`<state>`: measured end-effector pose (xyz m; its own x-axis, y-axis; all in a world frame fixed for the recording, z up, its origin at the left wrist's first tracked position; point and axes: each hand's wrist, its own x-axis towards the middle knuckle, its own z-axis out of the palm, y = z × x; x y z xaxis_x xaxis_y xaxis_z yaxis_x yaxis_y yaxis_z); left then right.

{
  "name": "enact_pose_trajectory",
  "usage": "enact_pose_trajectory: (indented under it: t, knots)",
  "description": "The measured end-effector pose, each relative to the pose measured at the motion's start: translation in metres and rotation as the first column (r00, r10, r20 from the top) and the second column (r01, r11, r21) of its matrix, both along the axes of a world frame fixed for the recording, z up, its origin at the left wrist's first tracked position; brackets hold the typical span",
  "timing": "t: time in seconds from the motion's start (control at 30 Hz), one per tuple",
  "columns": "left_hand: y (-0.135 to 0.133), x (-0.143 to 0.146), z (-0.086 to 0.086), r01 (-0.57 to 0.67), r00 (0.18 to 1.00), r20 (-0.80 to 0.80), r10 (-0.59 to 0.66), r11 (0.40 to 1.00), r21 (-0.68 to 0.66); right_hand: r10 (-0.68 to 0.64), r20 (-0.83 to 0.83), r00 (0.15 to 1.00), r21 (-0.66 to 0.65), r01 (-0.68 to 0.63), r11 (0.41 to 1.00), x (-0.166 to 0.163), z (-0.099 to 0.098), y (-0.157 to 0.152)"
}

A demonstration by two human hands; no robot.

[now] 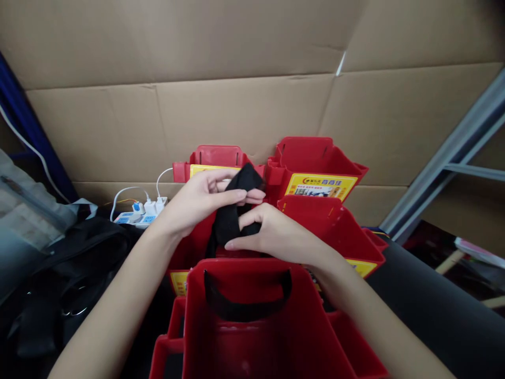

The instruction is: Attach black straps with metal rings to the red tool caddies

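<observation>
Between my two hands is a wide black strap (228, 223), folded over on itself. My left hand (205, 197) pinches its upper end between thumb and fingers. Lower down, my right hand (268, 234) has thumb and forefinger closed on a fold of the same strap. Both hands are above the red plastic bins, just behind the nearest red bin (252, 271). Another black strap (248, 311) loops across the inside of that bin through slots in its back wall. Where the held strap's lower end goes is hidden behind the near bin's rim.
Several more red bins with yellow labels stand behind, including one at back right (307, 150). A white power strip (144, 218) with plugs lies left. Black straps (79, 279) are heaped beside it. A cardboard wall (236, 116) closes the back; a grey metal frame (445, 152) stands right.
</observation>
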<state>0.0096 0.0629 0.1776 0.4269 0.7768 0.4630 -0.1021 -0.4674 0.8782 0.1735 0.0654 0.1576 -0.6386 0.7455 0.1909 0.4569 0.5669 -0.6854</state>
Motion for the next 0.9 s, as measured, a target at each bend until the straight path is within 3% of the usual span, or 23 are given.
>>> enact_pose_trajectory:
  t: [0.1, 0.17, 0.3, 0.37, 0.43, 0.5, 0.6, 0.67, 0.73, 0.9]
  knots:
    - [0.001, 0.001, 0.002, 0.029, 0.980, 0.197, -0.007, 0.994, -0.107, 0.013, 0.106, 0.994, -0.047, -0.008, 0.999, 0.002, 0.000, 0.000]
    - [0.002, -0.004, 0.005, -0.013, 0.948, 0.314, 0.055, 0.991, -0.135, 0.008, 0.149, 0.989, -0.081, 0.004, 0.997, 0.003, 0.002, -0.001]
    - [0.006, -0.020, 0.013, -0.230, 0.791, 0.553, 0.262, 0.965, -0.128, 0.003, 0.196, 0.981, -0.109, 0.019, 0.994, 0.003, 0.005, -0.003]
    - [0.008, -0.028, 0.016, -0.333, 0.710, 0.621, 0.331, 0.936, -0.118, -0.006, 0.197, 0.980, -0.103, 0.027, 0.994, 0.003, 0.005, -0.003]
    - [0.007, -0.032, 0.017, -0.375, 0.682, 0.637, 0.359, 0.920, -0.117, -0.024, 0.196, 0.980, -0.082, 0.041, 0.996, 0.002, 0.005, -0.003]
    - [0.003, -0.032, 0.016, -0.300, 0.772, 0.548, 0.322, 0.945, -0.132, -0.044, 0.178, 0.983, -0.050, 0.054, 0.997, 0.002, 0.005, -0.001]
    - [-0.003, -0.026, 0.009, -0.008, 0.973, 0.226, 0.054, 0.980, -0.199, -0.081, 0.099, 0.992, -0.039, 0.085, 0.996, 0.004, 0.005, 0.002]
    - [-0.003, -0.024, 0.004, 0.129, 0.992, 0.023, -0.127, 0.965, -0.228, -0.082, 0.042, 0.996, -0.071, 0.085, 0.994, 0.006, 0.006, 0.004]
    - [0.001, -0.023, 0.000, 0.160, 0.978, -0.097, -0.185, 0.962, -0.221, -0.059, 0.020, 0.998, -0.108, 0.061, 0.992, 0.009, 0.007, 0.005]
    - [0.011, -0.024, -0.003, 0.193, 0.970, -0.097, -0.224, 0.947, -0.258, -0.009, 0.065, 0.998, -0.131, 0.017, 0.991, 0.011, 0.007, 0.006]
